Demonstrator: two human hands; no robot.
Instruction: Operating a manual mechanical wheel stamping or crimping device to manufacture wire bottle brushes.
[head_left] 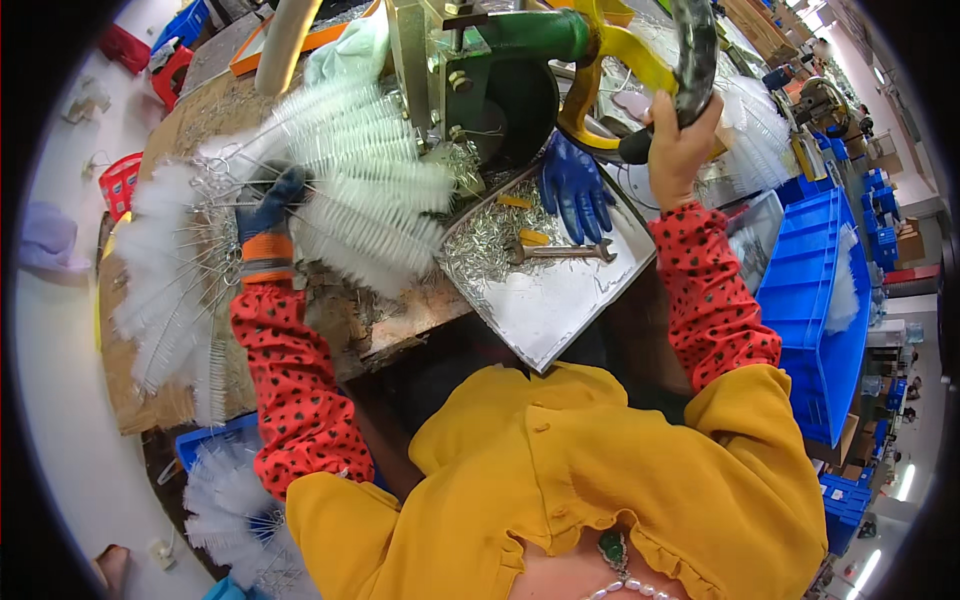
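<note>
White bristle brushes [375, 190] with wire stems lie fanned out in a heap on the left side of the worn wooden tabletop [400, 325], as the head view shows. Their stems gather near the middle of the heap, while the bristly ends spread outward.

The left hand [268, 210], in a dark blue glove with an orange and grey cuff, rests among those stems. Its fingers look bent, but I cannot tell whether they grasp a stem. The right hand [685, 145] is bare, its fingers wrapped around the dark curved handle [695, 60] of a wheel with yellow spokes [640, 60]. This wheel adjoins a green machine [535, 38] at the top centre.

Between the two forearms sits a pale tray [560, 310], its corner toward the person. Inside are a pile of metal clippings [480, 245], a wrench [565, 252], small yellow pieces [533, 237] and a loose blue glove [577, 190]. Red spotted sleeves [305, 385] cover both forearms.

Right of the right sleeve stands a blue crate [805, 290]. More white brushes show below the tabletop at lower left, beside the left sleeve.
</note>
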